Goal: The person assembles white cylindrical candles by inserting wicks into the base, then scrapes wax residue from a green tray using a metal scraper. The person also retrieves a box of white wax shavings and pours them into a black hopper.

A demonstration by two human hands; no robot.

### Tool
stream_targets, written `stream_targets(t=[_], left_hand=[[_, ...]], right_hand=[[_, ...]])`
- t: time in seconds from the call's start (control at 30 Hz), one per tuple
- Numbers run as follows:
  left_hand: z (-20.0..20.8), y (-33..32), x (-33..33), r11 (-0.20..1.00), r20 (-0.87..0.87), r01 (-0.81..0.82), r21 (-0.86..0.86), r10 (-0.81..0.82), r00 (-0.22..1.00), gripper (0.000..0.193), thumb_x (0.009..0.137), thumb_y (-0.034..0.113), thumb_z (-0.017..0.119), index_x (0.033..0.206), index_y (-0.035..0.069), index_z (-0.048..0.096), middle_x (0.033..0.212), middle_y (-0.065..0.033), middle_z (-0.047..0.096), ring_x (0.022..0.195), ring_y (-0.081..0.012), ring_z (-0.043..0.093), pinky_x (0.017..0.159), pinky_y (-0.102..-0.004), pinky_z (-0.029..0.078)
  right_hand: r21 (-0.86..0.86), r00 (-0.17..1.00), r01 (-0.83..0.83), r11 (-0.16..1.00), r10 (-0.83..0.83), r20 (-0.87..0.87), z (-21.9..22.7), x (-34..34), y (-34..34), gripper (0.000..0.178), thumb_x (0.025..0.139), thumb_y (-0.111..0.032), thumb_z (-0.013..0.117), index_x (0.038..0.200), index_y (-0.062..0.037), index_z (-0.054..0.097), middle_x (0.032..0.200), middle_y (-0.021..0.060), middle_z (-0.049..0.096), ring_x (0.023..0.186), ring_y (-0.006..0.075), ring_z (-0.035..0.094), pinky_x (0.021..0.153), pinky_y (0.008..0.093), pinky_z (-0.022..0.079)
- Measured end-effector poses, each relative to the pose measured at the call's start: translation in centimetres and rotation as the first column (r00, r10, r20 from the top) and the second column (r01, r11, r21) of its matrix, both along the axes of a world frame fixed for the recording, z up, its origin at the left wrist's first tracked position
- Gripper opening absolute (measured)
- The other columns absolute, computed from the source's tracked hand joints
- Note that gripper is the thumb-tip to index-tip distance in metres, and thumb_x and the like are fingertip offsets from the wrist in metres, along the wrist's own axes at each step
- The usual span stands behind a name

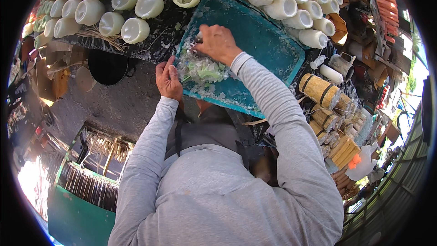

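A teal plastic tray (255,41) lies tilted in front of me, its surface smeared with white residue. Pale green and white waxy scraps (202,70) are heaped at its left end. My left hand (169,81) is closed on the tray's left rim, beside the heap. Over the scraps, my right hand (219,44) curls its fingers downward around something small and dark that I cannot make out. Pale, wax-like cups (149,6) with hollowed tops stand in rows beyond the tray to the left, and similar cups (298,19) lie to its right.
A black pot (108,67) sits left of the tray. Yellowish banded bundles (320,90), a metal mug (341,66) and a white cylinder (331,74) are at right. A green metal-sided rack (77,214) with rows of slats stands at lower left.
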State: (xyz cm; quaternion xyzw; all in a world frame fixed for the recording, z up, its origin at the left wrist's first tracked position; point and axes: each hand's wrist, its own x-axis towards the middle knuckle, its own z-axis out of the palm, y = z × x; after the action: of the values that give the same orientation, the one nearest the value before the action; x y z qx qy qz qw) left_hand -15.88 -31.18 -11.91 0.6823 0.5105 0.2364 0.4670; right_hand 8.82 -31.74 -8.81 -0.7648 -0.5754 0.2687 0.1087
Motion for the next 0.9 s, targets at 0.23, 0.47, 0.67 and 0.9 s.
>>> stream_targets(t=[0.23,0.47,0.67,0.9], left_hand=[[-1.1,-1.4,-1.3,0.945,0.129,-0.249,-0.212,0.28,0.951,0.045,0.112,0.036,0.046,0.138,0.004,0.063,0.118,-0.0132,0.063,0.103,-0.0242,0.061,0.093,-0.037,0.05],[1.5,-5.1,-0.9,0.126,0.177,0.131,-0.983,0.829,0.531,0.074,0.106,0.065,0.021,0.157,0.014,0.041,0.162,-0.0155,0.04,0.146,-0.0422,0.04,0.112,-0.0726,0.031],[4.9,-3.4,0.6,0.006,0.078,0.123,-0.992,0.802,0.592,0.077,0.104,0.065,0.021,0.159,0.014,0.038,0.165,-0.0149,0.037,0.149,-0.0435,0.037,0.115,-0.0719,0.029],[3.8,-3.1,0.6,0.051,0.101,0.103,-0.993,0.809,0.579,0.074,0.105,0.064,0.026,0.158,0.015,0.041,0.163,-0.0149,0.04,0.149,-0.0434,0.038,0.116,-0.0707,0.03]], right_hand=[[-0.065,0.968,-0.216,0.974,0.205,-0.143,4.3,-1.8,-1.7,0.047,0.077,-0.043,0.085,0.094,-0.0064,0.062,0.085,0.0173,0.074,0.082,0.0392,0.073,0.072,0.0494,0.056],[0.012,0.987,0.143,0.99,-0.143,0.075,3.0,4.1,2.7,0.063,0.068,-0.055,0.09,0.094,-0.002,0.069,0.092,0.02,0.076,0.089,0.0376,0.075,0.082,0.0468,0.058],[-0.043,0.997,-0.077,0.996,0.078,0.027,1.0,3.0,1.6,0.072,0.068,-0.062,0.088,0.104,-0.003,0.071,0.102,0.0218,0.076,0.097,0.0387,0.074,0.089,0.0469,0.059],[-0.074,0.974,-0.224,0.972,0.225,0.002,3.2,1.2,3.7,0.066,0.071,-0.057,0.086,0.104,-0.0021,0.071,0.101,0.0221,0.076,0.097,0.0383,0.074,0.088,0.0463,0.059]])
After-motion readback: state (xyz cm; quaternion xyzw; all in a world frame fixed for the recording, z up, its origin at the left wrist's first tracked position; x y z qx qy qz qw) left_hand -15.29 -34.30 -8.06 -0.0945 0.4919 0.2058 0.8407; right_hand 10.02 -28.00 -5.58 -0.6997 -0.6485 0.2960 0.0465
